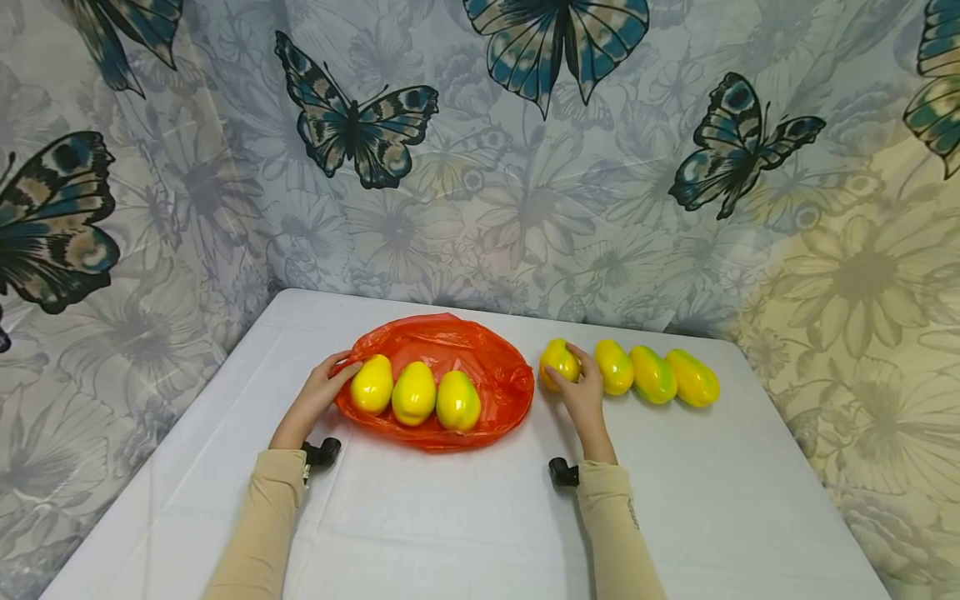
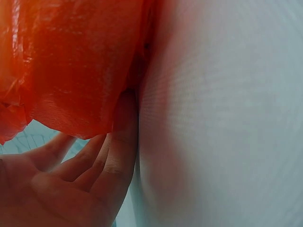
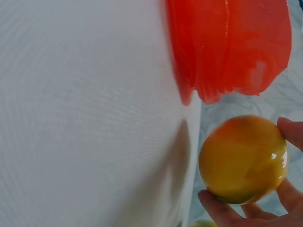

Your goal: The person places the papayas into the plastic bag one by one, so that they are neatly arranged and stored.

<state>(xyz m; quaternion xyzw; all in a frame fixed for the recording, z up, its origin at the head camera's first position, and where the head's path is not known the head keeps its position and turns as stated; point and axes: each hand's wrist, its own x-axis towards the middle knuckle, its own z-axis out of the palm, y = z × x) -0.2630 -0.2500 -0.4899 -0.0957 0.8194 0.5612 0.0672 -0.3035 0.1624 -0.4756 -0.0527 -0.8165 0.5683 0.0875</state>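
An orange-red plastic bag (image 1: 480, 358) lies flat on the white table (image 1: 465, 517), with three yellow-green fruits (image 1: 414, 393) in a row on it. My left hand (image 1: 335, 379) rests at the bag's left edge, beside the leftmost fruit (image 1: 372, 384). In the left wrist view its fingers (image 2: 106, 161) lie fairly straight, slipped under the bag (image 2: 71, 61). My right hand (image 1: 564, 367) grips a yellow fruit (image 1: 555, 354) just right of the bag. In the right wrist view the fingers (image 3: 222, 210) curl round that fruit (image 3: 242, 158), which is close to the bag's rim (image 3: 227, 47).
Three more yellow-green fruits (image 1: 652, 375) lie in a row to the right of the held one. A butterfly-print curtain (image 1: 480, 167) hangs close behind and around the table. Bare white tabletop stretches in front of the bag towards the near edge.
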